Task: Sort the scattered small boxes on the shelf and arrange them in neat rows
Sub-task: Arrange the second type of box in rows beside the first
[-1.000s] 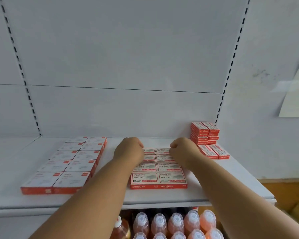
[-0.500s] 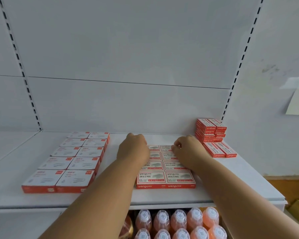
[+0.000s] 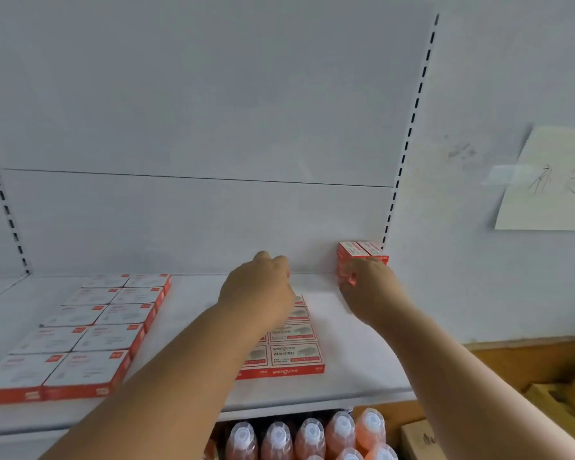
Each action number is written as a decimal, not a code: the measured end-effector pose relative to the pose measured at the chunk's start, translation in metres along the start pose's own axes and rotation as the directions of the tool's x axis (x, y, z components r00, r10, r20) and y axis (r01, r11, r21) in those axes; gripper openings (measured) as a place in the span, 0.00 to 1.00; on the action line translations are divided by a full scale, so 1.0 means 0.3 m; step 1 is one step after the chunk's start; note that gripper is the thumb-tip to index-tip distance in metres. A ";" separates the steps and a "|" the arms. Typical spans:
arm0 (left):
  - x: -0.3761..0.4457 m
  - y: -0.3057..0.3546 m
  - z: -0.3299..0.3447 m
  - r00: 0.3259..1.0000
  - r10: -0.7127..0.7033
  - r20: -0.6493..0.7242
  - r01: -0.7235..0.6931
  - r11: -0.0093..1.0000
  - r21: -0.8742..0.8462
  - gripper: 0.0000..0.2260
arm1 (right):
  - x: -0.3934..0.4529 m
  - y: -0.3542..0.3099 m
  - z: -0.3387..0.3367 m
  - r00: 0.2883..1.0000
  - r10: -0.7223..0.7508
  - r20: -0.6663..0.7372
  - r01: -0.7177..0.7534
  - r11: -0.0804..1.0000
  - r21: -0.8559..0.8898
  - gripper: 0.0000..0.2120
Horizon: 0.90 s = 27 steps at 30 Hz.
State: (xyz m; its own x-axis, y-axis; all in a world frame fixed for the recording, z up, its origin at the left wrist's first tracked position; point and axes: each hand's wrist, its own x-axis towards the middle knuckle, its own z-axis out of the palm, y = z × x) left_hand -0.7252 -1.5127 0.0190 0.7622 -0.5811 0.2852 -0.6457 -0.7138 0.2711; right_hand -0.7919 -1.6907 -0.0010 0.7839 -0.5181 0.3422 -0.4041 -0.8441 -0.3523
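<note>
Right hand [image 3: 372, 293] is pinching a red box [image 3: 350, 277] off the stack [image 3: 362, 255] at center-right; a yank could topple it. Left hand [image 3: 258, 290] hovers curled and empty over the middle rows [image 3: 296, 353].

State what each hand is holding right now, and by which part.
The right hand pinches a small red box at the stack of red boxes; which part cannot be told. The left hand holds nothing visible.

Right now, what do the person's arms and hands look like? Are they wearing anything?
Both forearms are bare up to the picture's lower edge: no sleeves show. The left hand and right hand wear no gloves. No watch, bracelet or ring shows on the wrists or the visible backs of the hands; the fingers are mostly hidden.
</note>
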 end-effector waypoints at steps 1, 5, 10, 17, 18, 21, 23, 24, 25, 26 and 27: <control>0.001 0.036 0.003 0.999 0.027 0.036 -0.026 0.999 -0.027 0.12 | 0.004 0.038 -0.018 1.000 0.021 0.001 -0.021 0.999 -0.034 0.12; 0.033 0.194 0.064 0.984 0.120 0.132 -0.118 0.993 -0.025 0.12 | 0.008 0.177 -0.078 0.986 0.097 0.133 -0.077 0.986 -0.150 0.15; 0.155 0.339 0.205 0.965 0.022 0.262 -0.037 0.998 0.052 0.20 | -0.001 0.256 -0.101 0.965 0.032 0.260 0.004 0.990 -0.139 0.13; 0.241 0.391 0.320 0.952 -0.178 0.251 0.170 0.984 0.053 0.22 | 0.006 0.328 -0.132 0.959 -0.064 0.275 0.056 0.998 0.038 0.17; 0.239 0.401 0.318 0.948 -0.194 0.252 0.194 0.981 0.024 0.19 | 0.011 0.337 -0.143 0.953 -0.072 0.295 0.055 0.996 0.065 0.19; 0.216 0.430 0.311 0.939 -0.249 0.236 0.280 0.954 -0.104 0.09 | 0.037 0.368 -0.161 0.931 -0.073 0.356 0.028 0.991 0.129 0.21; 0.194 0.438 0.308 0.935 -0.294 0.197 0.333 0.919 -0.209 0.04 | 0.051 0.383 -0.159 0.920 -0.063 0.387 0.001 0.988 0.157 0.19; 0.181 0.440 0.308 0.934 -0.317 0.165 0.351 0.899 -0.261 0.03 | 0.056 0.391 -0.154 0.916 -0.059 0.396 -0.014 0.984 0.180 0.19; 0.168 0.442 0.306 0.929 -0.345 0.137 0.371 0.874 -0.313 0.07 | 0.061 0.399 -0.146 0.914 -0.065 0.401 -0.024 0.977 0.213 0.19; 0.155 0.446 0.302 0.923 -0.367 0.112 0.382 0.851 -0.360 0.11 | 0.066 0.406 -0.136 0.914 -0.077 0.399 -0.031 0.965 0.259 0.18; 0.143 0.448 0.298 0.918 -0.386 0.088 0.386 0.825 -0.413 0.13 | 0.068 0.412 -0.126 0.920 -0.091 0.381 -0.035 0.949 0.313 0.17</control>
State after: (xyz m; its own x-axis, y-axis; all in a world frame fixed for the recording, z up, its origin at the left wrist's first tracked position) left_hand -0.7751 -1.6685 -0.0146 0.9531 -0.2929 0.0762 -0.2573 -0.6515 0.7137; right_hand -0.8436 -1.8108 -0.0047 0.9376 -0.3473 0.0153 -0.2639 -0.7399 -0.6188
